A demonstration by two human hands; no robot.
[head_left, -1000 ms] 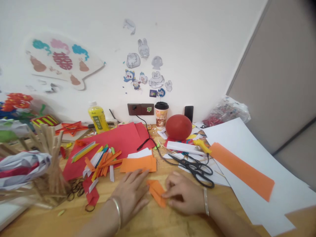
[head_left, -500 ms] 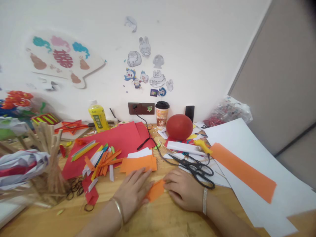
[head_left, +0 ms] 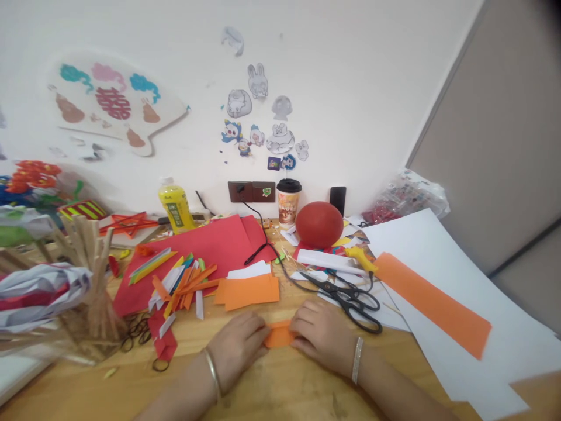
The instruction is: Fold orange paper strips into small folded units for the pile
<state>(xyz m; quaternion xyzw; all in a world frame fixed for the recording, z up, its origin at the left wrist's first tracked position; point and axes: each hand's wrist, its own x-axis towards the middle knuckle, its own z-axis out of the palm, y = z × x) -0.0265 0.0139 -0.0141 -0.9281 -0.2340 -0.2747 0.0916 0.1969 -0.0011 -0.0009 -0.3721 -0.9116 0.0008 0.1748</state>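
A small folded piece of orange paper lies on the wooden table, between my two hands. My left hand has its fingers closed on the paper's left end. The right end is pinched by my right hand, its fingers curled. A crease runs across the upper part of the paper. Just beyond my hands lie flat orange paper pieces with white paper behind them. Black scissors rest to the right of my right hand, blades pointing away to the left.
Folded paper strips lie on red paper at left, near a holder of wooden sticks. At the back stand a yellow bottle, a lidded cup and a red balloon. A yellow glue gun lies by white sheets.
My left hand has drawn back from the flat orange pieces to the small paper's left end. The small paper has turned from slanted to nearly level, with both hands at its ends.
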